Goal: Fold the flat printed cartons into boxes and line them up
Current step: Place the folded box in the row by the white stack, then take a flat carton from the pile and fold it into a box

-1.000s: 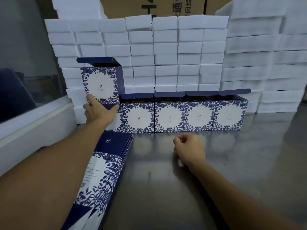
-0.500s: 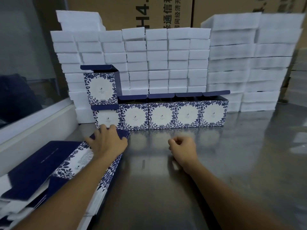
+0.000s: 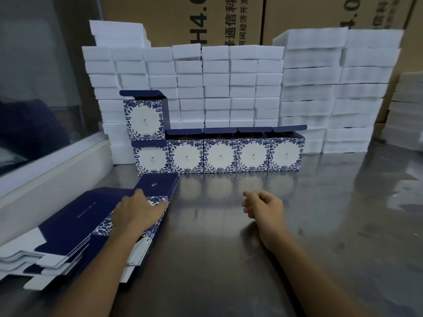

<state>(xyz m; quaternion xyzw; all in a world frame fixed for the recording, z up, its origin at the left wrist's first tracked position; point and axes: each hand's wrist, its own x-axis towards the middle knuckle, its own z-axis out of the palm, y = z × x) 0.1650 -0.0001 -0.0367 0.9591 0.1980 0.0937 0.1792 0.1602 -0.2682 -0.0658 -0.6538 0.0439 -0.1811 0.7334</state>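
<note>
Since the earlier frames the left hand [image 3: 139, 211] has come down off the upper folded box and back toward the person, and now lies palm-down on the stack of flat navy-and-white floral printed cartons [image 3: 96, 227] at the left edge of the shiny steel bench [image 3: 229, 259], fingers spread toward the stack's right rim; whether it grips a carton I cannot tell. Beyond the stack, one folded blue-and-white floral box [image 3: 144, 117] with its navy lid flap up sits on top of the leftmost box of a row of five such boxes [image 3: 219, 154], which stand touching side by side along the back of the bench. Behind them rises a wall of stacked white foam blocks [image 3: 229, 88], with brown printed shipping cartons [image 3: 183, 19] above. Right of the flat stack, the right hand [image 3: 263, 205] rests on the bare bench, fingers loosely curled, holding nothing.
</note>
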